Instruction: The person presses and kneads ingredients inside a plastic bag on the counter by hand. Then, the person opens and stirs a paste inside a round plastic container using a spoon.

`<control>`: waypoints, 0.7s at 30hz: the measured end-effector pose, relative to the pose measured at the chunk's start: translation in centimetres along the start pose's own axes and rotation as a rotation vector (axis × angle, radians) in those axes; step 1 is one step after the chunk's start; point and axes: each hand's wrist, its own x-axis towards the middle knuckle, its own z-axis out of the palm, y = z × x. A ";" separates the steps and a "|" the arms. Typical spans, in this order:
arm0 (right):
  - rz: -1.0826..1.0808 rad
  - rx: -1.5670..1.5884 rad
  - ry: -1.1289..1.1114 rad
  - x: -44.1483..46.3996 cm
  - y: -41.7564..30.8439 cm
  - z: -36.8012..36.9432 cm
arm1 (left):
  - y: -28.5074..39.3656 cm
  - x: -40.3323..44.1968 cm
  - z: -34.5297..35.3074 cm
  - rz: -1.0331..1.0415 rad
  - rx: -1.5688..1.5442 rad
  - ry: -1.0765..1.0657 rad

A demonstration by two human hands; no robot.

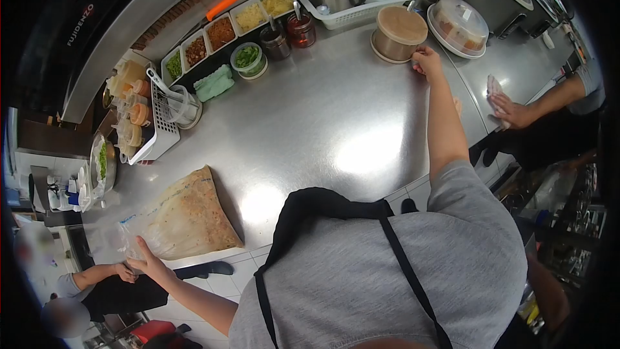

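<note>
A clear plastic bag (187, 216) filled with a pale brownish, speckled food lies flat at the front left of the steel counter. By its loose, empty end is my left hand (154, 264), thumb and fingers apart. My right arm reaches across to the back right, where my right hand (425, 62) is curled low beside a round tub (401, 33) with a tan lid, standing on a plate. What those fingers hold, if anything, is hidden. Close by, a domed clear cover (460, 21) sits over food on a white dish.
A row of topping trays (221, 32), a green tub (248, 59) and sauce jars (301, 30) line the back. A white basket of bottles (158, 130) stands left. One co-worker's hand (511, 111) presses a cloth (495, 94) at right; another person's hands (126, 273) are at lower left.
</note>
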 end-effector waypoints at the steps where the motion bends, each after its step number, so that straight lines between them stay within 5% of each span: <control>1: -0.012 -0.012 -0.019 -0.8 -0.2 0.4 | -0.1 0.1 0.0 -0.022 -0.015 -0.001; 5: -0.044 0.004 -0.078 -3.4 -0.1 2.1 | -0.8 0.6 -0.5 -0.052 -0.015 -0.045; 10: -0.042 0.064 -0.162 -7.3 0.0 4.9 | -0.8 1.7 -1.5 -0.389 0.285 -0.520; 14: -0.030 0.126 -0.230 -10.8 -0.3 7.4 | -1.1 1.5 0.4 -0.184 -0.256 -0.255; 21: -0.057 0.105 -0.359 -15.8 -0.9 11.3 | 2.0 4.2 3.4 -0.048 -0.272 -0.298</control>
